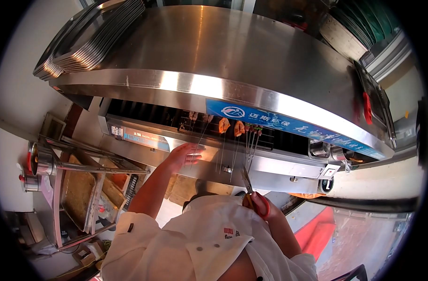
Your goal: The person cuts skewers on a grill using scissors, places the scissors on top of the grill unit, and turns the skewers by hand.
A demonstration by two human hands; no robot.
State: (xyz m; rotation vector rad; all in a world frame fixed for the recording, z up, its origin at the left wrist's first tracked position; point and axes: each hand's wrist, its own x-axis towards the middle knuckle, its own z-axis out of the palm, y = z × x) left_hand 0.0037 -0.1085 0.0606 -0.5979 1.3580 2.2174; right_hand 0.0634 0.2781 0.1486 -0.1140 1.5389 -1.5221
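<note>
My right hand [260, 205] is closed round the red handle of a pair of scissors [247, 181], whose blades point up toward the grill. My left hand [186, 155] is slightly blurred, with its fingers stretched out beside thin metal skewers [199, 144] at the grill's front. Whether the fingertips touch those skewers I cannot tell. To the right of that hand, skewers with orange-brown pieces of food [224, 125] lie over the grill [265, 136]. Close by is a bunch of skewers with greenish food [254, 128]. The hood partly hides the food at the back.
A wide steel hood [251, 42] overhangs the grill, with stacked metal trays [99, 37] on its left end. A rack [59, 206] holding trays stands at the left. Metal containers [320, 149] sit at the grill's right end.
</note>
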